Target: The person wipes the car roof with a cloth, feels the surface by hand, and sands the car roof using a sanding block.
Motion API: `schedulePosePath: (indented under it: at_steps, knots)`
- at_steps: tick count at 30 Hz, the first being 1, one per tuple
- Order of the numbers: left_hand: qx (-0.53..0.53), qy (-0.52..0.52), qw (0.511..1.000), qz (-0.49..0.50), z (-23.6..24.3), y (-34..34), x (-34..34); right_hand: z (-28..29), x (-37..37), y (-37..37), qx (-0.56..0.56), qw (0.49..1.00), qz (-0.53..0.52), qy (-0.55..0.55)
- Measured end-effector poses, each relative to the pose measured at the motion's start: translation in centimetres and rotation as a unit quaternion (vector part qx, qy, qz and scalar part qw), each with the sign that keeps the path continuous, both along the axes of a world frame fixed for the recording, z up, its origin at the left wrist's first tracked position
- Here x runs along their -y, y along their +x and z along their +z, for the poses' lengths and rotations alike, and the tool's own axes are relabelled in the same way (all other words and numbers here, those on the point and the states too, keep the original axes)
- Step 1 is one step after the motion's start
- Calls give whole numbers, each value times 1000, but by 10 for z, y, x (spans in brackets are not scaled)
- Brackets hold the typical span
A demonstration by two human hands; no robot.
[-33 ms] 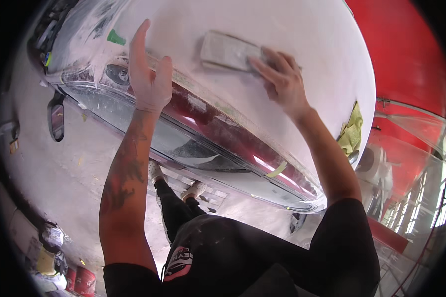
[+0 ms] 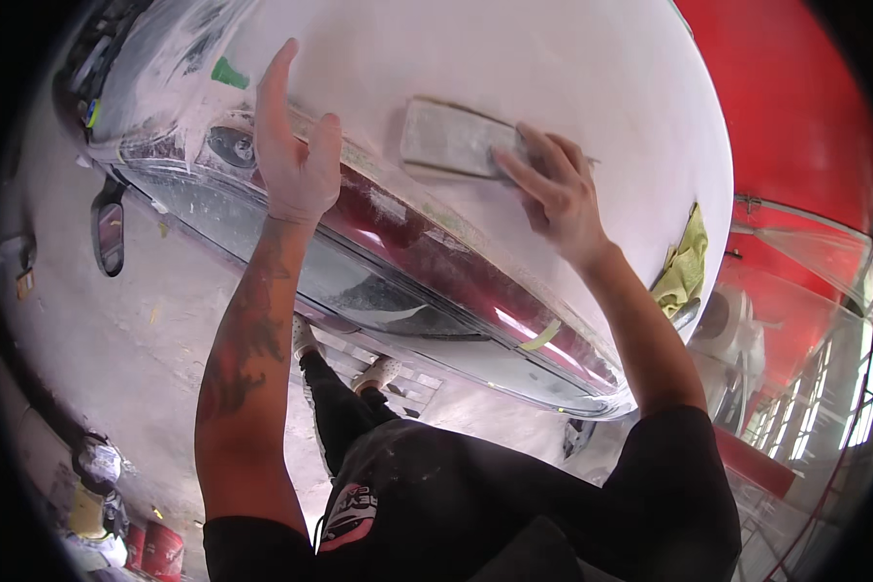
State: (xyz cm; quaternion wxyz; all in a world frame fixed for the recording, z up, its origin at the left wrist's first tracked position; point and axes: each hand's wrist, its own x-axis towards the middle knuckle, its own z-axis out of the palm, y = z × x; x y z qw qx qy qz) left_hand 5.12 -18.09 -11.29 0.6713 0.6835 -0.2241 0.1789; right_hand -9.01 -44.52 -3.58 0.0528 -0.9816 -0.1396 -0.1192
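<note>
No visible shift: right hand [image 2: 553, 199] grip pressed on sanding block [image 2: 453, 139], left hand [image 2: 296, 145] fingers apart, flat on white car panel [image 2: 572, 87].

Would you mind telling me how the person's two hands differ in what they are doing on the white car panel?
The right hand presses a rectangular sanding block flat against the white panel; the left hand holds nothing. The left hand rests open at the panel's edge, fingers pointing up; the right hand's fingers spread over the block. Both look dusty.

White car panel [image 2: 572, 87], grey sanding block [image 2: 451, 138], perhaps yellow cloth [image 2: 684, 267].
</note>
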Motion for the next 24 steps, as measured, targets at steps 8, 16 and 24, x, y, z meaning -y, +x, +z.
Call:
schedulePosePath:
  at_steps: [8, 16, 24]
  knots:
    - [36, -53, 998, -14, 3, 5, 25, 9, 18, 171, 19, 993, -64, -95]
    - [34, -72, 997, 12, 3, -1, 10, 3, -29, 35, 8, 999, 28, -43]
    - [30, -50, 998, -29, 12, 6, 16, 0, -23, 188, 38, 983, -149, -97]
